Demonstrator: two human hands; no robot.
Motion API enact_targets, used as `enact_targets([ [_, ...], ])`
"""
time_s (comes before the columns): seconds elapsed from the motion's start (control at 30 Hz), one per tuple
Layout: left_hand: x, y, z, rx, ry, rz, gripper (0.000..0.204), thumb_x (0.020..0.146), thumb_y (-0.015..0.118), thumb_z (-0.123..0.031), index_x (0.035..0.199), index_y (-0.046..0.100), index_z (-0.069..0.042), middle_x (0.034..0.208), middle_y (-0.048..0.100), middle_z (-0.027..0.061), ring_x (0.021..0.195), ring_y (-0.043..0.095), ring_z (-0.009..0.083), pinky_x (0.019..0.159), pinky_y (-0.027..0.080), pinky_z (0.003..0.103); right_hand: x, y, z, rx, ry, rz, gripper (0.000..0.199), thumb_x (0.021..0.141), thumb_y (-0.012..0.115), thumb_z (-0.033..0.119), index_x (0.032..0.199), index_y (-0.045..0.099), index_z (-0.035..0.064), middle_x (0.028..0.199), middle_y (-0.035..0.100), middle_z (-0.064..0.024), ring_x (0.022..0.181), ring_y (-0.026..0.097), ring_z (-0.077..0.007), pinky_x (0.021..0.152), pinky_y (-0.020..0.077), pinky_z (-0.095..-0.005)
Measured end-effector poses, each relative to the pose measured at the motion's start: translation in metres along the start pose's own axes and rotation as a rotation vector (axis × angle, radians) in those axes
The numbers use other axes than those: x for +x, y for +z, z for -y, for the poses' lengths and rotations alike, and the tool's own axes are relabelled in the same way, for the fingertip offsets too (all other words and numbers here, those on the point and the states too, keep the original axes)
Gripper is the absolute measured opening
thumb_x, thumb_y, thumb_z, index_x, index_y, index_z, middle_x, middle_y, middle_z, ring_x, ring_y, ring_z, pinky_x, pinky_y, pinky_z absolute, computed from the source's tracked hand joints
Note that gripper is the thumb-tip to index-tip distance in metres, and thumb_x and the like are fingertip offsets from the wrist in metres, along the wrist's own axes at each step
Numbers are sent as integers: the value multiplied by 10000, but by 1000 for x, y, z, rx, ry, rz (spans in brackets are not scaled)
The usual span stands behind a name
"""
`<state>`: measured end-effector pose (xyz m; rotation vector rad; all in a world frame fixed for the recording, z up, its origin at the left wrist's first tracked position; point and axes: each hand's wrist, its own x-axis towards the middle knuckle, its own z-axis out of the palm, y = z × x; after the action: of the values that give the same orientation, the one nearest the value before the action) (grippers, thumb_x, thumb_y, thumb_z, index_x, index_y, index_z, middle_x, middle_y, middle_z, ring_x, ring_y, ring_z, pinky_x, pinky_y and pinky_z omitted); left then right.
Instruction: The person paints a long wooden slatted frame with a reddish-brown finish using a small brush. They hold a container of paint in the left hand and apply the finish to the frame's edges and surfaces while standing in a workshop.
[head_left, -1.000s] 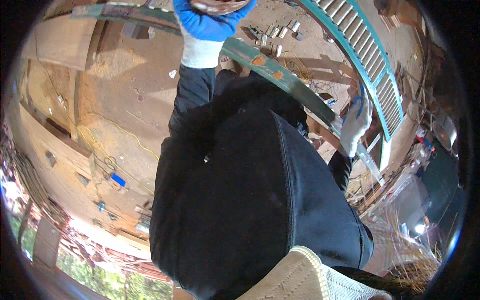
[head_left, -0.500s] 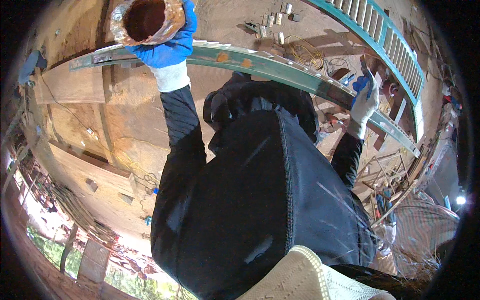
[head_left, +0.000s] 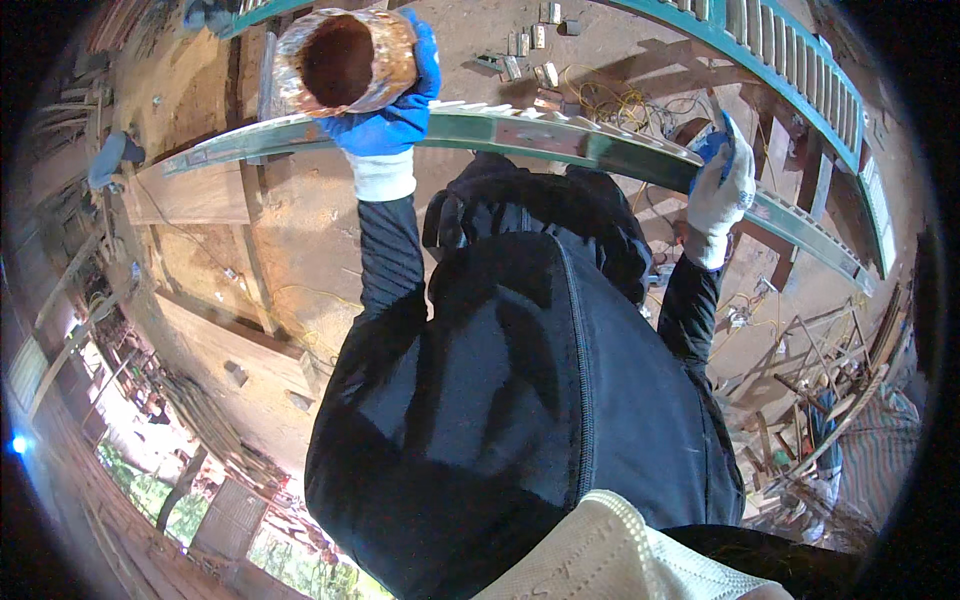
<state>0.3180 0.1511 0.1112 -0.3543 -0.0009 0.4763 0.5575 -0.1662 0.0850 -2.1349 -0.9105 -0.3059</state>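
My left hand point(head_left: 385, 140), in a blue-and-white work glove, is closed around a round can point(head_left: 395, 62) crusted with rust-brown and pale patches. The can's mouth is dark inside, and its contents cannot be made out. Before me runs a long green louvered panel point(head_left: 545, 140), seen mostly along its edge, with pale slat ends on its far side. My right hand point(head_left: 720, 195), gloved alike, is at the panel's right part with its fingers closed. A thin brown stick-like tool point(head_left: 715, 108) juts up from it; its other end is hidden.
A second louvered panel point(head_left: 790, 75) with a turquoise frame stands at the far right. Small blocks point(head_left: 530, 42) and tangled yellow cord point(head_left: 625, 105) lie on the floor. Wooden boards point(head_left: 235, 345) are at left, scrap frames point(head_left: 835, 365) at right. A blue-grey object point(head_left: 112, 158) sits far left.
The view has shifted, so the can, my left hand and the panels appear farther right and lower. My right hand has turned slightly, still with the thin tool. My left hand keeps the can.
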Motion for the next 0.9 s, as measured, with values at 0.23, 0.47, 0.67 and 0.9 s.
enact_targets([
  [0.23, 26, -52, 74, 167, 102, -7, 894, 799, 789, -440, 1497, 398, -41, 1491, 461, 248, 1362, 463, 458, 1113, 447, 634, 8, -26, -22, 110, -63, 56, 403, 933, 567, -29, 1308, 665, 84, 1004, 680, -149, 851, 679, -315, 800, 546, -374],
  [0.47, 48, -67, 127, 39, -18, -56, 1048, 733, 806, -618, 1536, 369, -105, 1559, 402, 233, 1398, 420, 490, 1149, 374, 678, 5, -86, -109, -85, 16, -146, 288, 1021, 542, 34, 1276, 675, 49, 993, 702, -144, 837, 686, -303, 780, 563, -388],
  [0.67, 80, -70, 170, 1, -162, -200, 1016, 707, 842, -330, 1543, 338, -49, 1563, 382, 232, 1437, 370, 441, 1147, 385, 643, 9, -127, -150, -177, 175, -313, 269, 1022, 556, 50, 1255, 689, 36, 925, 715, -131, 782, 703, -253, 723, 572, -360],
  [0.9, 92, -106, 220, -172, -384, -277, 937, 917, 497, -721, 1576, 320, -79, 1613, 328, 259, 1467, 348, 497, 1198, 268, 704, 3, -137, -179, -286, 271, -244, 242, 1034, 544, 104, 1216, 685, 32, 1040, 734, -171, 897, 726, -331, 788, 575, -395],
])
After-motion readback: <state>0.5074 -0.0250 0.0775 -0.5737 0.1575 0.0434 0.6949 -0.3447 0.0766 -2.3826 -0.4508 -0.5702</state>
